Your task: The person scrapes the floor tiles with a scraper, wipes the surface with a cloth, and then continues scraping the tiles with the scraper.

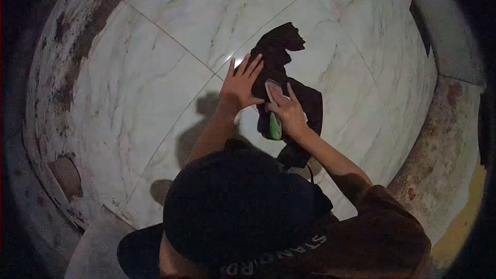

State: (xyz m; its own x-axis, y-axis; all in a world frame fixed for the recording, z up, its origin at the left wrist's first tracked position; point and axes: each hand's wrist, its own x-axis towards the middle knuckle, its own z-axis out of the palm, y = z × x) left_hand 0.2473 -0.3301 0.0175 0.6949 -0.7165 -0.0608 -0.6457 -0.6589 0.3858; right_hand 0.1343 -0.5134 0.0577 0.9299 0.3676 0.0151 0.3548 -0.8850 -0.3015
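A dark garment (311, 98) lies crumpled and partly spread over pale tiles. My left hand (240, 87) rests flat at its left edge, fingers spread, partly on the cloth and holding nothing. My right hand (290, 112) is closed around the handle of a clothes iron (276, 130), green at the back and pale at the front. The iron sits on the garment with its narrow end pointing away from me, just right of my left hand. My fingers hide much of its top.
White marble-patterned tiles (170, 82) spread around the garment. A thin dark cord (311, 171) shows beside my right forearm. Rough, stained surfaces (64, 62) border the tiles on the left and right. A dark cap (237, 201) covers the lower middle of the view.
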